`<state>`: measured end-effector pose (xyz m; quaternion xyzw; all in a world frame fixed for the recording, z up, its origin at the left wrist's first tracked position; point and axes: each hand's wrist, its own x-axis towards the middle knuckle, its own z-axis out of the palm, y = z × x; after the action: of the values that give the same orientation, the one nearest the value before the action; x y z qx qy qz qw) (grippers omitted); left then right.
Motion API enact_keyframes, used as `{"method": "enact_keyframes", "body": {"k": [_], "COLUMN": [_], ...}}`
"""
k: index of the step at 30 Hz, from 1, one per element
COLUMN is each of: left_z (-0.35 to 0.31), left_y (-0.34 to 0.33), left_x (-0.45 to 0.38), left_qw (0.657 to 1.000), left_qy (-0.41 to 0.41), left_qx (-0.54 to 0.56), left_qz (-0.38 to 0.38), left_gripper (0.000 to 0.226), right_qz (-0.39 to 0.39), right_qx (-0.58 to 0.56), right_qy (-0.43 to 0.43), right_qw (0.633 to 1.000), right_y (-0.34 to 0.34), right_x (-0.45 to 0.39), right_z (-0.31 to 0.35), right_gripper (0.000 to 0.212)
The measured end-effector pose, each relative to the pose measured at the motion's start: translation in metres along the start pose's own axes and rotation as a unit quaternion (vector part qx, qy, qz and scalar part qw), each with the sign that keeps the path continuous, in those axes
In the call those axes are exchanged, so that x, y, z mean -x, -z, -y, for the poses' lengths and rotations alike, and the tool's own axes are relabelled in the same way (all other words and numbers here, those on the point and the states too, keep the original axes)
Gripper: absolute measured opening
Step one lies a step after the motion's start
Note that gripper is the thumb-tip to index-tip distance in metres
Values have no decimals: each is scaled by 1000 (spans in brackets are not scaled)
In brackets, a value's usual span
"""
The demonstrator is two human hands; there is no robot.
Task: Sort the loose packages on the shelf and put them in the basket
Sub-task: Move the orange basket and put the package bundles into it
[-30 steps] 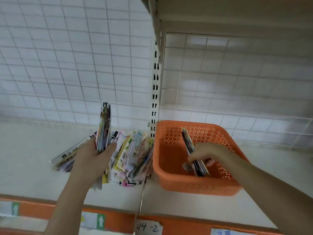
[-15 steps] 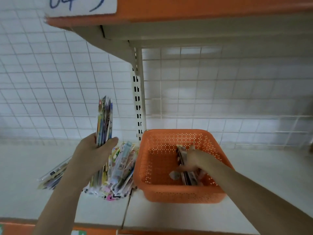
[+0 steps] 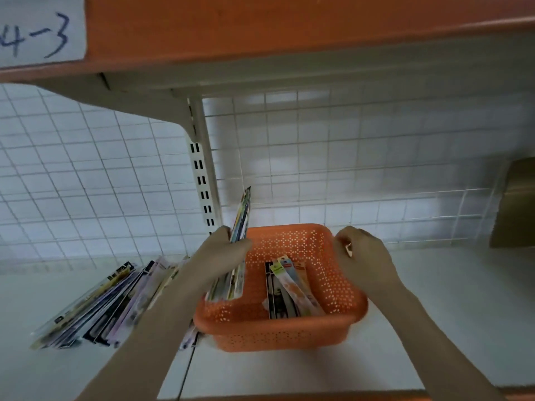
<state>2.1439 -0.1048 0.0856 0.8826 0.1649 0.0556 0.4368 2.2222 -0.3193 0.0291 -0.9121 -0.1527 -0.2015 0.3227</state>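
An orange perforated basket [image 3: 341, 287] stands on the white shelf. Several flat packages [image 3: 289, 290] lie inside it, leaning towards the right. My left hand [image 3: 223, 253] grips an upright stack of flat packages [image 3: 240, 224] over the basket's left side, with the stack's lower end inside the basket. My right hand [image 3: 362, 253] is at the basket's far right rim with its fingers curled; whether they grip the rim I cannot tell. A fanned pile of loose packages [image 3: 101, 305] lies on the shelf to the left of the basket.
An orange shelf edge [image 3: 289, 33] with a handwritten label [image 3: 37, 33] hangs overhead. A slotted white upright [image 3: 202, 180] and wire grid back stand behind the basket. A brown box [image 3: 515, 204] sits at the far right. A seam [image 3: 188, 366] splits the shelf boards.
My left hand has carried its stack right, from over the loose pile into the basket. My right hand has let go of the packages in the basket and moved up to the far right rim.
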Motion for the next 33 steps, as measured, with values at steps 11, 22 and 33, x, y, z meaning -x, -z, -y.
{"method": "enact_keyframes", "body": {"k": [11,22,33], "left_z": [20,24,21], "left_y": [-42,-55,-62], "left_x": [-31,-35,-33], "left_qw": [952,920,889], "left_qy": [73,57,14], "left_qx": [-280,-362,-435], "left_qz": [99,139,143], "left_gripper": [28,42,37], "right_qz": [131,125,120], "right_qx": [189,181,147], "right_qy": [-73,-45,-68], "right_qw": [971,974,979], "right_y": [-54,-45,-42], "right_x": [39,42,45], "right_z": [-92,-90,-83], "right_gripper": [38,53,29]}}
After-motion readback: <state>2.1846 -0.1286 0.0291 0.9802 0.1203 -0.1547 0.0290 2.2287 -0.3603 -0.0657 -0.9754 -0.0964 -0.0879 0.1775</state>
